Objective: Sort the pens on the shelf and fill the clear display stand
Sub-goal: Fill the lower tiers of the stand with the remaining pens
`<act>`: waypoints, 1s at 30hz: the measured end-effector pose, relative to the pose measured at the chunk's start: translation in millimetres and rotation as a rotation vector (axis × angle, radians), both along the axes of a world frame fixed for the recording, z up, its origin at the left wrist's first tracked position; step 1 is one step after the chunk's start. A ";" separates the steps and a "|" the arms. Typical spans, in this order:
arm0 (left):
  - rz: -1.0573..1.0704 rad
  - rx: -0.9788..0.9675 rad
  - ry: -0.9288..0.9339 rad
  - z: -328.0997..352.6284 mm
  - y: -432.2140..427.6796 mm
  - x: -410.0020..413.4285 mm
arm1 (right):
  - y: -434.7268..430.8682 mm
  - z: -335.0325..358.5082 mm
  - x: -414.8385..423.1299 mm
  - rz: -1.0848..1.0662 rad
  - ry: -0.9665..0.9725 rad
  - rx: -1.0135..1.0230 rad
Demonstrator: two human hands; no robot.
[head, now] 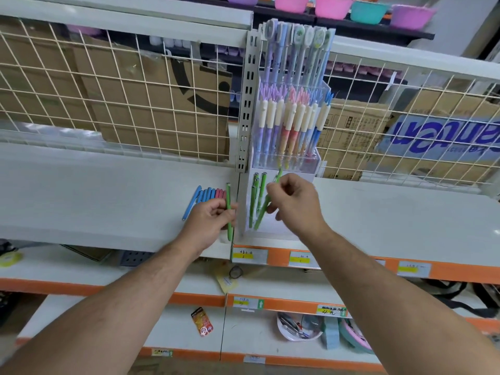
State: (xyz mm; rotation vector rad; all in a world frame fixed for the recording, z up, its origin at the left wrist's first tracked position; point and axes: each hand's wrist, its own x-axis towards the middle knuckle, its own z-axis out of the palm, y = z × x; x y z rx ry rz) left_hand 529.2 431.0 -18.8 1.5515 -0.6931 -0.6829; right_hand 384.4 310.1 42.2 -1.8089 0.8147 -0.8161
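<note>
Pink pens, apparently, behind left hand

Clear display stand upright on shelf, pastel pens behind, green pens in front; blue and pink pens lying alongside.

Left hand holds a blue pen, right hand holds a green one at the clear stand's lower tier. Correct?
Wrong colour. The head view shows the left hand holding a green pen, not blue; the blue pens lie on the shelf beside it. The right hand does hold a second green pen at the clear stand, lower tier.
</note>
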 end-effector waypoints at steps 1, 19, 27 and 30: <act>0.027 0.017 0.034 -2.8 -0.2 3.6 | -5.7 2.1 -1.8 -0.054 -0.012 -0.010; -0.007 0.142 -0.081 -23.0 -3.0 11.2 | -24.3 -16.1 21.0 -0.054 0.211 -0.155; -0.013 0.146 -0.074 -22.1 -1.6 12.3 | -22.7 -32.5 23.7 -0.024 0.318 -0.193; -0.013 0.145 -0.069 -22.2 -1.3 13.3 | -23.3 -36.0 23.4 -0.023 0.358 -0.225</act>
